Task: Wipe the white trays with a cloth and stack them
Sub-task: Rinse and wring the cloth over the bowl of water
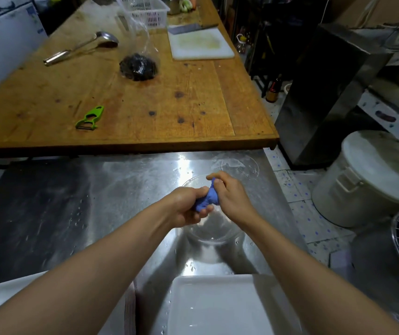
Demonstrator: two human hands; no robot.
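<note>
A blue cloth is twisted tight between both my hands, above a clear glass bowl on the steel counter. My left hand grips its lower end; my right hand grips its upper end. One white tray lies at the near edge under my right forearm, with water drops on it. A stack of white trays sits at the near left, mostly hidden by my left forearm.
A second clear dish lies beyond the bowl. Behind the counter a wooden table holds a green peeler, a bag of dark food, a ladle and a cutting board. A lidded white bucket stands right.
</note>
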